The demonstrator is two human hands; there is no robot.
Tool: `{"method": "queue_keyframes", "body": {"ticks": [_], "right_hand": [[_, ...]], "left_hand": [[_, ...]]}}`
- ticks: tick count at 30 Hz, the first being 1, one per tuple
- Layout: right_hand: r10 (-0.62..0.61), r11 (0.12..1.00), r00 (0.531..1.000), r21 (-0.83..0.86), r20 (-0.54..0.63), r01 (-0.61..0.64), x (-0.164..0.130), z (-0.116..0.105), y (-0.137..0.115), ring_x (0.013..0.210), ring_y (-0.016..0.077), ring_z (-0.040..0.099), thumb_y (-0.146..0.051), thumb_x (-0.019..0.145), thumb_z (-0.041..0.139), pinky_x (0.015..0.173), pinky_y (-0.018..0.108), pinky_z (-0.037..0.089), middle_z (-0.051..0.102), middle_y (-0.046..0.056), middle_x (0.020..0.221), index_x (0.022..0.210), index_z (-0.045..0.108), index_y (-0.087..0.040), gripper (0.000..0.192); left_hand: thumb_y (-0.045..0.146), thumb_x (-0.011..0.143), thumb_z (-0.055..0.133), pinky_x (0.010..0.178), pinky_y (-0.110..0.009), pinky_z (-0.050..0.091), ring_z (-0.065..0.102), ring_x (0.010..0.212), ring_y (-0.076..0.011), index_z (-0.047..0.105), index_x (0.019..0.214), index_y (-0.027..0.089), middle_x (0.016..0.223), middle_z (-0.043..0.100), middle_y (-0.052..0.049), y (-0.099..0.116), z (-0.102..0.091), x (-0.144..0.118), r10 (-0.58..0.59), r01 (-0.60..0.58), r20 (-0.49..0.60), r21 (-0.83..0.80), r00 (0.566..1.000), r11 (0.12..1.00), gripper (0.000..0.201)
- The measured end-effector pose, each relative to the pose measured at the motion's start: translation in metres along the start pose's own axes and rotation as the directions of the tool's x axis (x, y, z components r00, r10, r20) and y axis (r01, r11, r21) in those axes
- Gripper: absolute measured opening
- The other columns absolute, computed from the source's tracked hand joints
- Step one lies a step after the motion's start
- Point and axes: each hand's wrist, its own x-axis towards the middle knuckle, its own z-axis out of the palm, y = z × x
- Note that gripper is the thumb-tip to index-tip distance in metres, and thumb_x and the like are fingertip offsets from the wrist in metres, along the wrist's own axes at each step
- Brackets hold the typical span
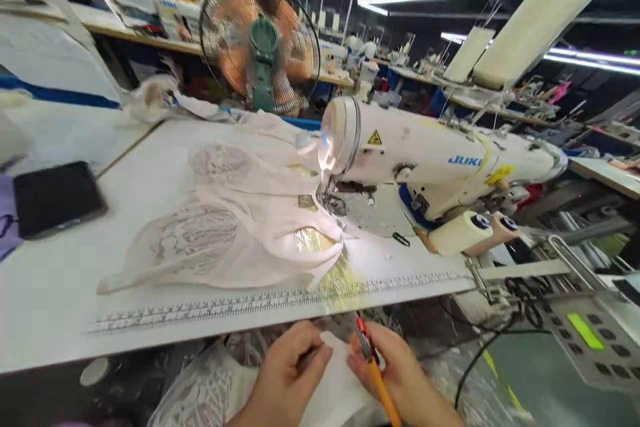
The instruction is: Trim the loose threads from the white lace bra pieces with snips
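I see left hand [287, 367] pinching small white fabric piece [336, 373] below bench [60, 293] edge | right hand [395, 367] gripping orange-handled tool [376, 373], tip touching fabric | lower fabric cut off

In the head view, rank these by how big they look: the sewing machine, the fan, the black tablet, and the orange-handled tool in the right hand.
1. Sewing machine, largest.
2. Fan, though it stands farther back, so it may be bigger than it looks.
3. Black tablet.
4. Orange-handled tool, smallest, held in the right hand.
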Motion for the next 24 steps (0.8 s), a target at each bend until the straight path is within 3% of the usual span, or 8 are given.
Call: {"method": "queue_keyframes", "body": {"ticks": [3, 9, 13, 17, 21, 24], "right_hand": [[0.072, 0.997, 0.997, 0.013, -0.009, -0.071, -0.007, -0.006, -0.006, 0.059, 0.0150, 0.049, -0.034, 0.083, 0.049, 0.052, 0.027, 0.040, 0.052, 0.001, 0.066, 0.071, 0.046, -0.019, 0.020], [0.140, 0.986, 0.984, 0.102, -0.109, -0.129, -0.014, -0.013, 0.003, 0.066, 0.0185, 0.055, -0.032, 0.081, 0.053, 0.059, 0.032, 0.046, 0.059, 0.005, 0.074, 0.075, 0.048, -0.020, 0.015], [0.150, 0.983, 0.981, 0.126, -0.122, -0.134, -0.016, -0.013, 0.002, 0.063, 0.0170, 0.055, -0.031, 0.081, 0.054, 0.055, 0.029, 0.045, 0.060, 0.004, 0.072, 0.080, 0.053, -0.019, 0.012], [0.134, 0.987, 0.986, 0.102, -0.099, -0.124, -0.018, -0.016, 0.001, 0.060, 0.0162, 0.052, -0.030, 0.081, 0.055, 0.053, 0.028, 0.042, 0.057, 0.002, 0.068, 0.079, 0.054, -0.020, 0.011], [0.136, 0.964, 0.986, 0.244, -0.097, -0.109, -0.021, -0.017, -0.002, 0.064, 0.0152, 0.051, -0.026, 0.081, 0.057, 0.058, 0.028, 0.043, 0.056, 0.000, 0.072, 0.083, 0.053, -0.021, 0.007], [0.150, 0.943, 0.980, 0.316, -0.131, -0.102, -0.018, -0.015, -0.007, 0.064, 0.0145, 0.050, -0.023, 0.079, 0.058, 0.058, 0.027, 0.043, 0.053, -0.001, 0.071, 0.081, 0.052, -0.022, 0.007]], "left_hand": [[0.023, 0.079, 0.055, 0.055, -0.023, 0.038, 0.049, 0.060, -0.0136, 0.057, 0.061, 0.018, 0.063, 0.052, 0.000, -0.001, 0.002, 0.005, 0.104, -0.100, -0.041, 0.085, 0.994, 0.991, 0.019], [0.024, 0.079, 0.058, 0.054, -0.021, 0.038, 0.047, 0.059, -0.0121, 0.056, 0.065, 0.019, 0.066, 0.050, 0.002, 0.002, 0.002, 0.007, -0.037, 0.038, -0.013, 0.132, 0.999, 0.990, 0.016], [0.024, 0.079, 0.057, 0.056, -0.020, 0.038, 0.048, 0.061, -0.0121, 0.058, 0.068, 0.020, 0.065, 0.052, 0.003, 0.004, 0.002, 0.006, -0.027, 0.037, -0.073, 0.137, 0.997, 0.990, 0.012], [0.025, 0.082, 0.054, 0.055, -0.020, 0.038, 0.048, 0.059, -0.0120, 0.056, 0.067, 0.020, 0.064, 0.051, 0.003, 0.007, 0.002, 0.006, -0.033, 0.042, -0.058, 0.177, 0.998, 0.983, 0.016], [0.027, 0.082, 0.054, 0.053, -0.020, 0.036, 0.044, 0.057, -0.0116, 0.053, 0.063, 0.020, 0.063, 0.047, 0.003, 0.014, 0.002, 0.002, -0.081, 0.089, -0.074, 0.111, 0.994, 0.990, 0.020], [0.031, 0.078, 0.059, 0.050, -0.019, 0.033, 0.040, 0.055, -0.0108, 0.054, 0.064, 0.020, 0.061, 0.046, 0.004, 0.020, 0.004, -0.002, -0.187, 0.185, -0.117, -0.029, 0.975, 0.982, 0.019]]}}
